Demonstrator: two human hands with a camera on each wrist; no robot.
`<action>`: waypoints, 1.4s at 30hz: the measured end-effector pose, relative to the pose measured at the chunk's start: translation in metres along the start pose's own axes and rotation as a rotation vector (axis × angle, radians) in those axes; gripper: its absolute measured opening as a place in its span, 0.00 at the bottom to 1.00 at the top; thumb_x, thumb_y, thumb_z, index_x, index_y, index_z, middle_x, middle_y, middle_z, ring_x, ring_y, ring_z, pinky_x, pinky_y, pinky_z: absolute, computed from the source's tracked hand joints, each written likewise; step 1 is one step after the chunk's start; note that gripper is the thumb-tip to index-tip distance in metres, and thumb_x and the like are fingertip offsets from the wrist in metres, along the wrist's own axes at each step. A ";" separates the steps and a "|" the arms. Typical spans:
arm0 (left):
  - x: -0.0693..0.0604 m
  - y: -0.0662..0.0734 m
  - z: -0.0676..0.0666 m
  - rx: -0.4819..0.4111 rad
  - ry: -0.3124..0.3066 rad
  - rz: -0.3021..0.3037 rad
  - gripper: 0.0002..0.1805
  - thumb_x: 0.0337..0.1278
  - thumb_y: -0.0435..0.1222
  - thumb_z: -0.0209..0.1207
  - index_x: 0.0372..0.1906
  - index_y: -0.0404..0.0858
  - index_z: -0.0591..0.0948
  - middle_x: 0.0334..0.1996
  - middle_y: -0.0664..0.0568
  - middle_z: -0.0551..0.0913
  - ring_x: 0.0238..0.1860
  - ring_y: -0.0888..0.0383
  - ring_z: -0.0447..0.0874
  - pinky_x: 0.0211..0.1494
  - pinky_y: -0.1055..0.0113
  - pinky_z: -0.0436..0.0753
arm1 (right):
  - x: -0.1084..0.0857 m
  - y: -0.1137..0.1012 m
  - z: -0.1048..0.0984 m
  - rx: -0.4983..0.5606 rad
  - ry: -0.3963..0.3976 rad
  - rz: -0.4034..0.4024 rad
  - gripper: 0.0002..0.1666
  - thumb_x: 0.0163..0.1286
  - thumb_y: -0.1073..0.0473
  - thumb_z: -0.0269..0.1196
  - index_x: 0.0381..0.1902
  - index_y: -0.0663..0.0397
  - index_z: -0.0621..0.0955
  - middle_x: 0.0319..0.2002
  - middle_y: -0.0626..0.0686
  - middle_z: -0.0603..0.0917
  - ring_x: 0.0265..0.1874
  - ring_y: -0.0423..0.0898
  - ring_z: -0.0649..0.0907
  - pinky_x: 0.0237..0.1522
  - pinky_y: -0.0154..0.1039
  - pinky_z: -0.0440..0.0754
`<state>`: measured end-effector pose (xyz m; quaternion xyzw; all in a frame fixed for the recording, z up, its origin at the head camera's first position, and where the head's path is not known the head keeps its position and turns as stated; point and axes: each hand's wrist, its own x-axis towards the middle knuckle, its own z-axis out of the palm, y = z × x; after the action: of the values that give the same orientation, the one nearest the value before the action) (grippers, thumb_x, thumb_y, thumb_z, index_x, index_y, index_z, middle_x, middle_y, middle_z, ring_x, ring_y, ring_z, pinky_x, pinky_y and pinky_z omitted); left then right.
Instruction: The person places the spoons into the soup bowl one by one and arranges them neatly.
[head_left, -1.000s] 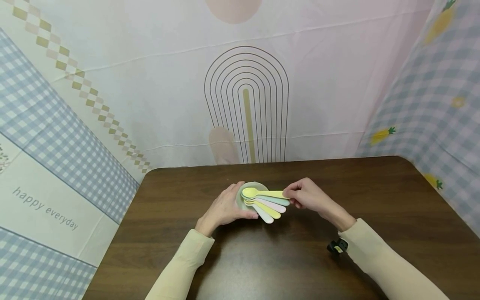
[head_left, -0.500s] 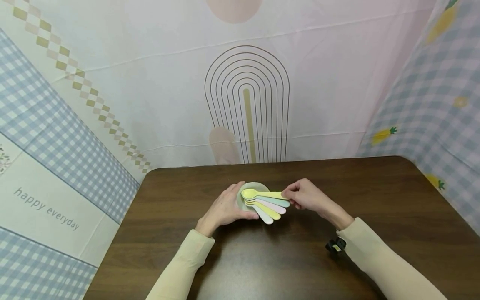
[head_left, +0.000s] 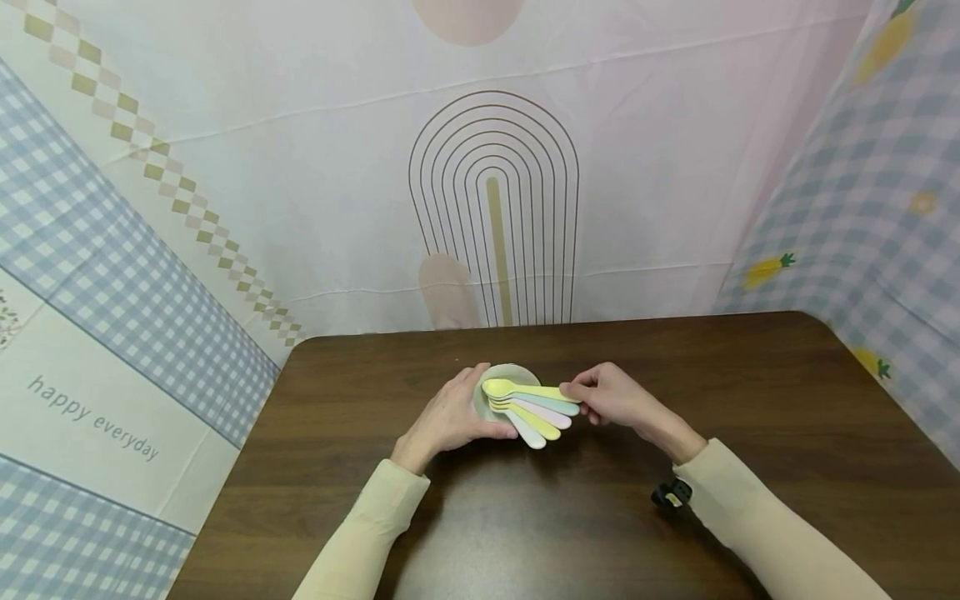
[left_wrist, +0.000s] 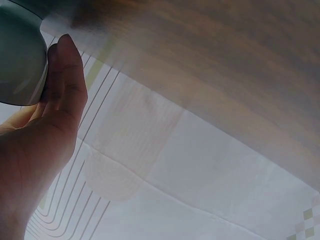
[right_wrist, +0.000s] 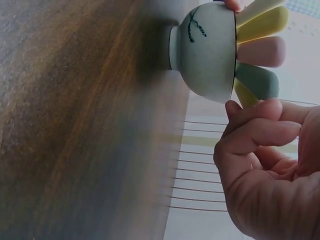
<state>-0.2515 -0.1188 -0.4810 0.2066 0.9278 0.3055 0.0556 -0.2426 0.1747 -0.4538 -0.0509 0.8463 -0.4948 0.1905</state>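
A small pale bowl [head_left: 517, 372] stands on the table, and my left hand [head_left: 452, 412] grips its left side, thumb toward me. In the left wrist view the fingers curve along the bowl [left_wrist: 20, 60]. Several spoons lie fanned across the rim, handles pointing right: a white spoon [head_left: 531, 433], a yellow one, a pink spoon [head_left: 557, 417], a green spoon [head_left: 558, 405] and a second yellow spoon [head_left: 534, 389] farthest from me. My right hand [head_left: 618, 398] pinches that farthest spoon's handle end. The right wrist view shows the handles jutting past the rim, beside the right hand [right_wrist: 265, 145].
A dark brown wooden table [head_left: 330, 517] carries everything. Behind it hangs a patterned cloth [head_left: 660, 192], and checkered cloth [head_left: 885, 250] hangs at the right. A small black device [head_left: 672, 494] sits at the right wrist.
My right hand has shifted slightly toward me and left, tilting the farthest yellow spoon's handle nearer the green one. The left hand and bowl have not visibly moved.
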 end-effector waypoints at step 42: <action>-0.011 -0.017 -0.005 0.070 -0.058 -0.046 0.74 0.47 0.67 0.78 0.89 0.35 0.52 0.88 0.40 0.58 0.87 0.37 0.60 0.81 0.36 0.73 | -0.019 0.025 -0.010 0.041 0.050 -0.028 0.30 0.88 0.42 0.56 0.54 0.67 0.84 0.28 0.51 0.81 0.23 0.42 0.81 0.27 0.36 0.83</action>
<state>-0.2488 -0.1383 -0.4869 0.1960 0.9405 0.2653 0.0820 -0.2260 0.2009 -0.4651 -0.0464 0.8397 -0.5158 0.1634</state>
